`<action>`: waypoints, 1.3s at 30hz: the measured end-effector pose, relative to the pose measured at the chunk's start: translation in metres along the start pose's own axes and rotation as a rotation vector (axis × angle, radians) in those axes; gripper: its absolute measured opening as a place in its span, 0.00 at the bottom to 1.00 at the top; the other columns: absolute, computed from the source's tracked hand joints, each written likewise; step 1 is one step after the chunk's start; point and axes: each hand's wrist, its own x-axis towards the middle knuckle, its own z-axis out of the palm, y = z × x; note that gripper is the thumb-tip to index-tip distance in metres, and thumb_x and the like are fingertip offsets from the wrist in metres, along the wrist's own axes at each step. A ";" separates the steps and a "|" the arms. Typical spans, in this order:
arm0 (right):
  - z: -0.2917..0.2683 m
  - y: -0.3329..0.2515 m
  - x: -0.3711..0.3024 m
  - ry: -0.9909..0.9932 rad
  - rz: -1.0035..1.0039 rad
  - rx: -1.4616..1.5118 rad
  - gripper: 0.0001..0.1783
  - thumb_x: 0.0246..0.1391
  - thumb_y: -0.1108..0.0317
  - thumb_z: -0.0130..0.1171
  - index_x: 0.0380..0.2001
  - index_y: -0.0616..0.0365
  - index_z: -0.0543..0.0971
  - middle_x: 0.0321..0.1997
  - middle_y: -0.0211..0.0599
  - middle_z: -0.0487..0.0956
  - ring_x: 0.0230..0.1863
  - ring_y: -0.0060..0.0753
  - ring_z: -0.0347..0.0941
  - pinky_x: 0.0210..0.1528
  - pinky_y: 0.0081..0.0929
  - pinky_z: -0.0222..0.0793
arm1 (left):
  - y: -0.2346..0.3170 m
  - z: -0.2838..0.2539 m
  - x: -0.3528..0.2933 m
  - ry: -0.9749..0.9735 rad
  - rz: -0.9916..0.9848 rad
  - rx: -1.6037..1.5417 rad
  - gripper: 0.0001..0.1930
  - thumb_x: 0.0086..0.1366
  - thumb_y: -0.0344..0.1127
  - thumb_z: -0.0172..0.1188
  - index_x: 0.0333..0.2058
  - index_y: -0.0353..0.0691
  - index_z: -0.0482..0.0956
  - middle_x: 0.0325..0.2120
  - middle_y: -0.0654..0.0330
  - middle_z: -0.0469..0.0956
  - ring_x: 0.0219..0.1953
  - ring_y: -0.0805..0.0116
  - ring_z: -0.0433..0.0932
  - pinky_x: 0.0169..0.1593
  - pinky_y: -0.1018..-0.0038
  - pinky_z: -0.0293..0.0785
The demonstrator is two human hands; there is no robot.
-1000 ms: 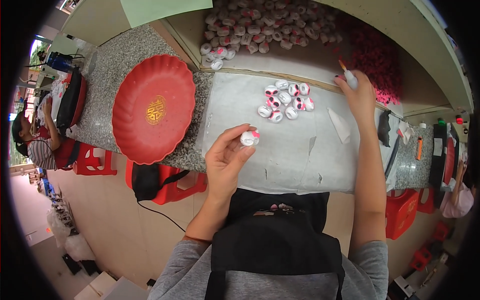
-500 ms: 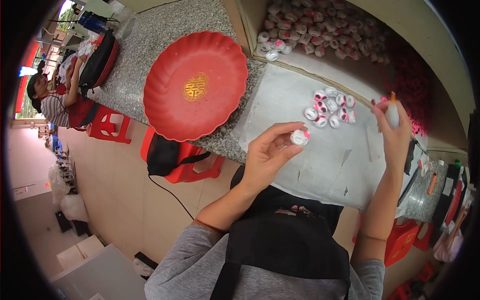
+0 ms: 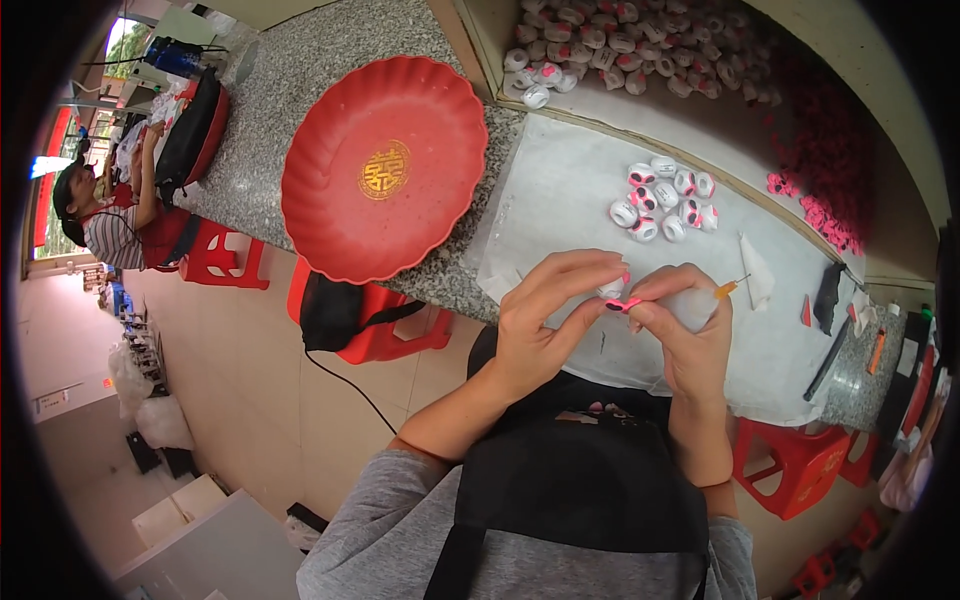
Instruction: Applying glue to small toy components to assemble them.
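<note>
Head view: left hand pinches a small round white bead with pink trim; right hand grips a translucent squeeze bottle against it. Beyond the fingertips, glossy matching beads cluster on white sheeting; a scalloped red plastic tray sits left.

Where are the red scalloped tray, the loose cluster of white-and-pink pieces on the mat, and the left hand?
red scalloped tray (image 3: 330, 215), head view, bare red floor left of its gold emblem.
cluster of white-and-pink pieces (image 3: 664, 199), head view, a middle piece.
left hand (image 3: 545, 320), head view, back of the hand.
</note>
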 end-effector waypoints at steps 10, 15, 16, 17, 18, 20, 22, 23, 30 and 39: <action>0.003 0.012 -0.003 0.041 -0.040 -0.010 0.07 0.37 0.81 0.53 0.22 0.63 0.67 0.23 0.36 0.68 0.21 0.21 0.64 0.23 0.15 0.59 | 0.001 0.000 -0.002 -0.007 0.015 -0.080 0.16 0.44 0.18 0.55 0.36 0.32 0.69 0.37 0.50 0.68 0.41 0.62 0.67 0.43 0.74 0.65; 0.009 0.015 -0.006 0.120 -0.156 -0.065 0.12 0.33 0.80 0.57 0.24 0.61 0.66 0.23 0.33 0.67 0.23 0.19 0.63 0.24 0.13 0.58 | 0.005 0.002 -0.006 0.057 -0.137 -0.391 0.15 0.47 0.21 0.54 0.37 0.32 0.68 0.37 0.51 0.68 0.41 0.64 0.68 0.44 0.74 0.64; 0.007 0.013 -0.005 0.061 -0.149 -0.017 0.15 0.33 0.80 0.58 0.28 0.61 0.67 0.23 0.32 0.68 0.23 0.17 0.62 0.26 0.12 0.58 | 0.005 0.001 -0.006 0.034 -0.166 -0.489 0.15 0.48 0.22 0.54 0.37 0.32 0.68 0.38 0.47 0.67 0.40 0.62 0.68 0.45 0.71 0.63; 0.005 0.012 -0.004 0.002 -0.142 0.030 0.18 0.32 0.80 0.60 0.31 0.62 0.68 0.23 0.30 0.69 0.24 0.15 0.62 0.28 0.11 0.58 | 0.004 0.000 -0.007 0.034 -0.166 -0.488 0.15 0.48 0.22 0.54 0.37 0.32 0.68 0.38 0.47 0.67 0.40 0.62 0.68 0.45 0.71 0.63; 0.004 0.011 -0.003 0.001 -0.142 0.030 0.18 0.32 0.80 0.60 0.31 0.62 0.68 0.23 0.30 0.69 0.24 0.15 0.62 0.28 0.11 0.58 | 0.001 -0.001 -0.007 0.007 -0.188 -0.557 0.15 0.48 0.22 0.53 0.37 0.31 0.68 0.38 0.50 0.68 0.41 0.64 0.67 0.46 0.70 0.62; 0.003 0.009 -0.003 -0.128 -0.106 -0.048 0.19 0.31 0.80 0.60 0.33 0.63 0.69 0.24 0.29 0.70 0.24 0.15 0.62 0.27 0.12 0.59 | 0.000 -0.003 -0.009 -0.021 -0.212 -0.627 0.15 0.47 0.21 0.53 0.37 0.31 0.68 0.38 0.53 0.69 0.42 0.66 0.67 0.48 0.69 0.61; 0.003 0.008 -0.002 -0.142 -0.105 -0.081 0.19 0.31 0.79 0.61 0.32 0.63 0.70 0.24 0.29 0.70 0.25 0.15 0.62 0.27 0.12 0.59 | 0.001 -0.003 -0.010 -0.031 -0.199 -0.529 0.13 0.47 0.22 0.53 0.35 0.30 0.70 0.35 0.53 0.71 0.42 0.65 0.67 0.51 0.66 0.56; 0.003 0.008 -0.001 -0.158 -0.106 -0.116 0.18 0.31 0.79 0.61 0.32 0.64 0.71 0.24 0.28 0.70 0.25 0.15 0.63 0.27 0.12 0.59 | 0.001 -0.004 -0.009 -0.032 -0.200 -0.529 0.13 0.47 0.22 0.53 0.35 0.30 0.70 0.35 0.53 0.71 0.42 0.65 0.67 0.51 0.66 0.56; -0.002 0.007 -0.003 -0.170 -0.018 0.003 0.16 0.31 0.79 0.61 0.30 0.63 0.73 0.23 0.28 0.71 0.24 0.15 0.64 0.28 0.13 0.59 | -0.004 -0.004 -0.006 -0.099 -0.108 -0.442 0.10 0.45 0.28 0.57 0.30 0.35 0.74 0.31 0.54 0.73 0.40 0.62 0.69 0.51 0.60 0.53; -0.005 0.012 -0.004 -0.163 0.010 0.040 0.15 0.31 0.78 0.61 0.29 0.63 0.73 0.21 0.28 0.71 0.24 0.16 0.64 0.26 0.13 0.60 | -0.006 -0.003 -0.006 -0.109 -0.109 -0.415 0.10 0.45 0.29 0.57 0.29 0.35 0.73 0.30 0.53 0.73 0.39 0.61 0.70 0.53 0.58 0.50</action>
